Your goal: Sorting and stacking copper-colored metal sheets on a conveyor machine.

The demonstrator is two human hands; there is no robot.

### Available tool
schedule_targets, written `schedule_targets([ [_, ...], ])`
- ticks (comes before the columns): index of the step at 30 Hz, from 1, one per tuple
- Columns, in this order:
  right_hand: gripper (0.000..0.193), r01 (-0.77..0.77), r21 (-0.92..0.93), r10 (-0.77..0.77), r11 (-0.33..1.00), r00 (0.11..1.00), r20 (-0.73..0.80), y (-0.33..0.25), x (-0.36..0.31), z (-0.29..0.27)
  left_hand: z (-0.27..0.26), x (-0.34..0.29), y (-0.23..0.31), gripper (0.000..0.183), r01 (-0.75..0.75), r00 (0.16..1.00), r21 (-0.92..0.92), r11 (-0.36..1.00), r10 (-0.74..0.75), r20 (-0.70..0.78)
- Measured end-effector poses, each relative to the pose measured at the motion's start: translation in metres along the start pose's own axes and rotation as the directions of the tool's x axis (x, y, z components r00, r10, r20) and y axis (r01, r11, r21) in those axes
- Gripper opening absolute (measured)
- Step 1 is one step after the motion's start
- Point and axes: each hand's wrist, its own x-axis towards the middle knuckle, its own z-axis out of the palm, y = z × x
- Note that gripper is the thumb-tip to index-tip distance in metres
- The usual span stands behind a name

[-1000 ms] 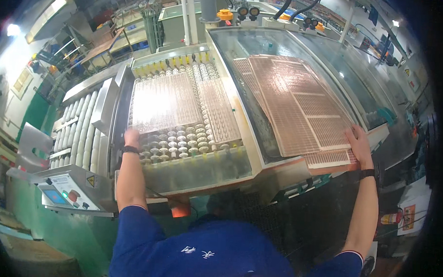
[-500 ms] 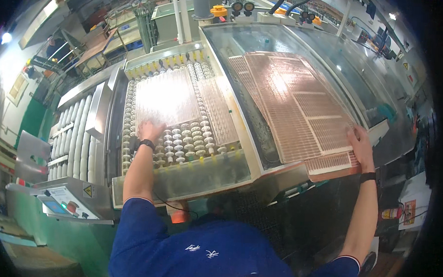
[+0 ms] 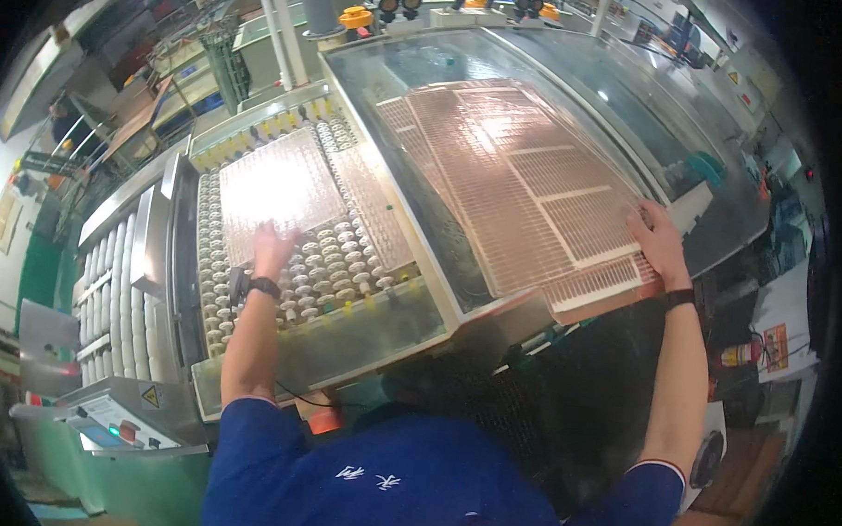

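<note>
My left hand (image 3: 273,249) is at the near edge of a shiny copper-coloured panel (image 3: 280,184), fingers spread and fingertips on or just over it. That panel lies flat on rows of white roller wheels (image 3: 333,260), and strong glare hides most of its face. A narrower part of a panel (image 3: 374,206) rests on the wheels to its right. My right hand (image 3: 658,242) grips the right edge of the top copper-coloured panel (image 3: 498,191) in a loose, fanned stack on the clear machine cover. Its thumb is hard to make out.
Left of the wheels stands a metal housing with long white rollers (image 3: 123,299) and a control box (image 3: 123,421). A raised frame edge (image 3: 396,179) separates the wheel bed from the cover. Dials (image 3: 399,3) and a grey pipe (image 3: 316,7) rise behind.
The whole view has shifted, so the machine sits further left. My left hand has moved slightly right along the panel's near edge. My right hand stays at the stack's right edge.
</note>
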Motion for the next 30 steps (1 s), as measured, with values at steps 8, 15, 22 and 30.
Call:
schedule_targets([
  [8,0.063,0.013,0.041,-0.013,0.999,1.000,-0.013,0.009,-0.005,0.003,-0.069,-0.175,0.246,0.066,-0.737,0.545,-0.549,0.395,0.827,-0.138],
  [15,0.055,0.094,0.230,-0.088,0.969,0.996,-0.034,0.021,-0.001,0.003,-0.063,-0.189,0.301,0.028,-0.919,0.286,-0.363,0.153,0.893,-0.347],
  [22,0.049,0.080,0.155,-0.073,0.985,0.996,-0.052,0.020,-0.005,0.004,-0.079,-0.173,0.300,0.022,-0.811,0.458,-0.501,0.304,0.862,-0.219],
  [30,0.051,0.081,0.198,-0.068,0.977,0.995,-0.072,0.035,0.001,0.006,-0.089,-0.183,0.323,0.019,-0.685,0.703,-0.433,0.587,0.687,-0.181],
])
